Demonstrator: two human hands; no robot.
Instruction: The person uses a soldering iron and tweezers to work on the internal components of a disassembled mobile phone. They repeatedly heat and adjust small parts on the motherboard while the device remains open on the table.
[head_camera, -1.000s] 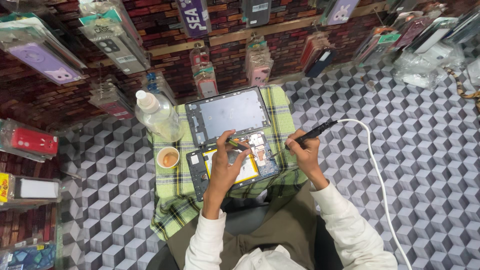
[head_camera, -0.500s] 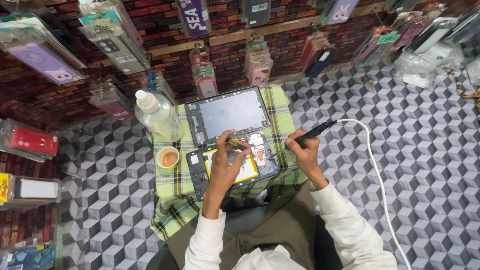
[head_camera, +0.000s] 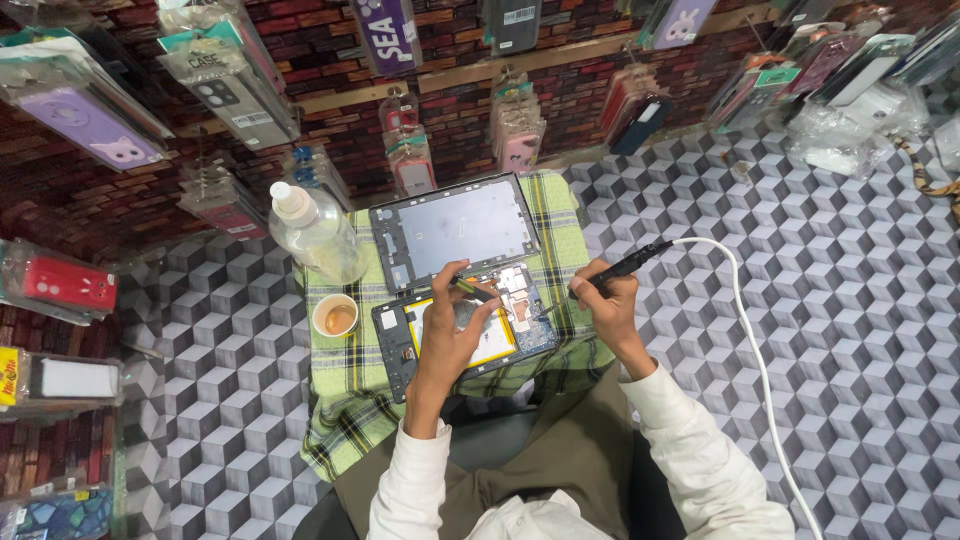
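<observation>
An opened tablet body (head_camera: 398, 352) with a yellow battery and a circuit board lies on a green plaid cloth (head_camera: 350, 400) over my lap. My left hand (head_camera: 452, 330) rests on the battery and pinches thin tweezers (head_camera: 474, 291) aimed at the board. My right hand (head_camera: 605, 303) grips a black soldering iron (head_camera: 630, 264) at the tablet's right edge, its tip pointing at the board. A white cable (head_camera: 745, 330) trails from the iron. The removed tablet panel (head_camera: 455, 230) lies flat just beyond.
A clear plastic bottle (head_camera: 315, 235) with a white cap and a small cup (head_camera: 335, 316) stand at the cloth's left. Packaged phone cases hang on the brick-pattern wall (head_camera: 100, 210). The floor has a grey cube pattern (head_camera: 850, 300).
</observation>
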